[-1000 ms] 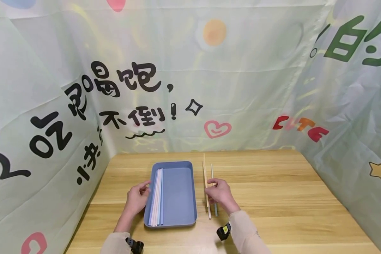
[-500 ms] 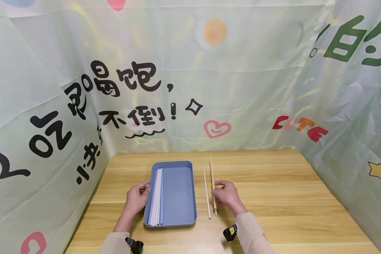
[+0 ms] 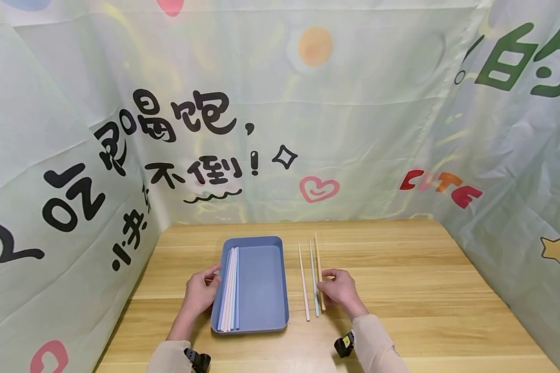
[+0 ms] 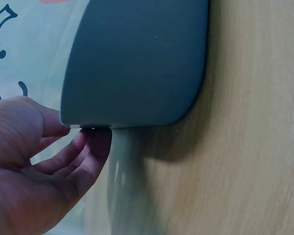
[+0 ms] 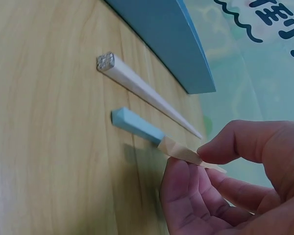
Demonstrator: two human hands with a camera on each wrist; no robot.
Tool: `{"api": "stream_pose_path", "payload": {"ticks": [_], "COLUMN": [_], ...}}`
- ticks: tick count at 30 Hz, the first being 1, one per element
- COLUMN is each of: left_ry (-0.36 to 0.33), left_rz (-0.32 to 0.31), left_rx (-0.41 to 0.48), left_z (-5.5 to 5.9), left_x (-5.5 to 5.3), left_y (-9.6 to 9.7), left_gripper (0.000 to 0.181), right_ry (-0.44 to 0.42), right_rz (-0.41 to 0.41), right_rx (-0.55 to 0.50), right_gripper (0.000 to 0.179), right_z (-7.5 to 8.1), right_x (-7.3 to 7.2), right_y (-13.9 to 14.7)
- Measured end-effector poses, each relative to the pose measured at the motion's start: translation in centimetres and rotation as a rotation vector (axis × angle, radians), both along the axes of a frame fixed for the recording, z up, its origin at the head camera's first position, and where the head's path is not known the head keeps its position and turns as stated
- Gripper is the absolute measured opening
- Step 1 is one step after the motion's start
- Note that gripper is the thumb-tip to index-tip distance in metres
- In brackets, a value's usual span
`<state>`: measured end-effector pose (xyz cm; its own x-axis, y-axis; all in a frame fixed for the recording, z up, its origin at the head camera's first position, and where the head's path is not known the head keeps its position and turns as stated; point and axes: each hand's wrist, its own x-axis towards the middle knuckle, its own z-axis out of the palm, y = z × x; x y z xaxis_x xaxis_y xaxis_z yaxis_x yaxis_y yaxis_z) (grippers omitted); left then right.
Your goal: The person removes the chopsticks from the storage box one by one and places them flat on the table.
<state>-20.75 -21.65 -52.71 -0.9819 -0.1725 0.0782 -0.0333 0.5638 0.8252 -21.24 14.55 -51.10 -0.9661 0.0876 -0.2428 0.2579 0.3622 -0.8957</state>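
Observation:
My right hand (image 3: 339, 291) pinches a tan wooden chopstick (image 3: 318, 259) between thumb and fingers, right of the tray. In the right wrist view this chopstick (image 5: 175, 149) overlaps a light blue chopstick (image 5: 137, 126). A pale pink chopstick (image 3: 303, 280) lies on the table left of the blue one, roughly parallel to it. My left hand (image 3: 200, 292) holds the left rim of a blue rectangular tray (image 3: 263, 329). Its thumb is at the rim and its fingers at the outer wall in the left wrist view. Several pink, white and blue chopsticks (image 3: 228, 290) lie lengthwise along the tray's left side.
Everything sits on a wood-grain table (image 3: 420, 290). Pale printed cloth (image 3: 373, 129) hangs behind it and along both sides. A small black camera (image 3: 344, 344) is on the right wrist, and another black camera (image 3: 197, 360) is on the left.
My right hand has moved to the right with the wooden chopstick, from over the pink chopstick past the blue one, to the blue one's right side. The left hand and tray have stayed put.

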Motion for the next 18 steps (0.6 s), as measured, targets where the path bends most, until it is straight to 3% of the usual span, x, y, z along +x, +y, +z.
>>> {"api": "stream_pose_path", "payload": {"ticks": [18], "left_ry": [-0.009], "left_rz": [0.004], "left_rx": [-0.002], "left_z": [0.08], "left_x": [0.18], "left_y": [0.02], "left_gripper": [0.039], "right_ry": [-0.01], "right_rz": [-0.027], "right_rx": [0.081], "right_gripper": [0.043], "right_z": [-0.27], "right_x": [0.06], "right_y": [0.85]}}
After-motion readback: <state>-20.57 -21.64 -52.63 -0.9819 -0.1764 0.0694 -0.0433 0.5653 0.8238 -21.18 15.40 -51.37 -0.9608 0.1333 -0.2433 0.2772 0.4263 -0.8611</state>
